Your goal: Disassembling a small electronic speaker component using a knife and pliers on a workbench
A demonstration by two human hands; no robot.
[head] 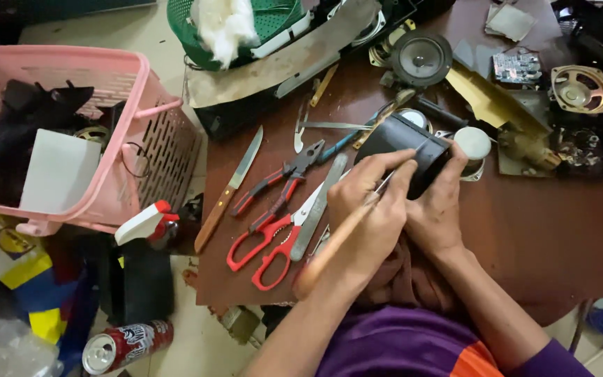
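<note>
Gripping the black cylindrical housing on the brown table, my right hand clamps its rigid, seemingly light wall; my left hand pinches a wooden-handled tool.

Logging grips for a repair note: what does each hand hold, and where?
Left hand grips a wooden-handled tool near its metal end. Right hand clasps the black cylinder around its side.
</note>
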